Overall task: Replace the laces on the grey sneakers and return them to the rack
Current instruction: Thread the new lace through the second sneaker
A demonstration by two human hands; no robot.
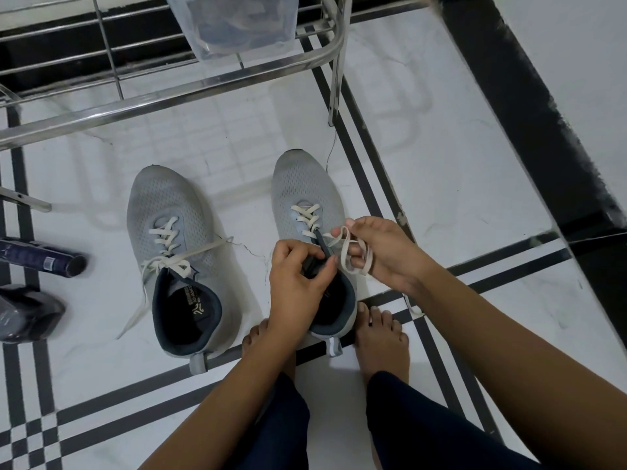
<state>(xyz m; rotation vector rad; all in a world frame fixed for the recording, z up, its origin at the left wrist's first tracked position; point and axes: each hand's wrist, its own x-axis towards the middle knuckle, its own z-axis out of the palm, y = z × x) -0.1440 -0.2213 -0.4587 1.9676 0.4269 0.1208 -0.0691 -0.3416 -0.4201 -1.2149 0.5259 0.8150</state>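
the grey mesh sneaker on the right (pixel 307 184) is standing upright on the white marble-look floor with dark stripes (pixel 458 198), its toe pointing toward the rack and its heel sitting between the person's two bare feet (pixel 383 337). a flat cream-white lace (pixel 307 215) is crossing through its lower eyelets, and the free length is running off to the right and looping around the fingers of the right hand (pixel 383 256). those fingers are curling round the lace, with thumb and forefinger pinching it just beside the upper eyelets, and one tail is trailing down to the floor below the wrist. the left hand (pixel 298 286) is hovering over the shoe's dark blue opening, its fingers bunching together and pinching a dark strip there that looks like the tongue. the second grey mesh sneaker (pixel 173 212) is standing just beside the first without touching it, already laced in cream, with loose ends spilling onto the floor on both sides. beyond both toes a silver metal tube rack (pixel 169 100) is standing, and a translucent plastic bag (pixel 237 25) with something dark blue inside is resting on its wire shelf. at the left edge a dark cylindrical can (pixel 44 261) is lying on its side, and near it a dark object wrapped in clear plastic (pixel 27 313) is sitting on the floor.
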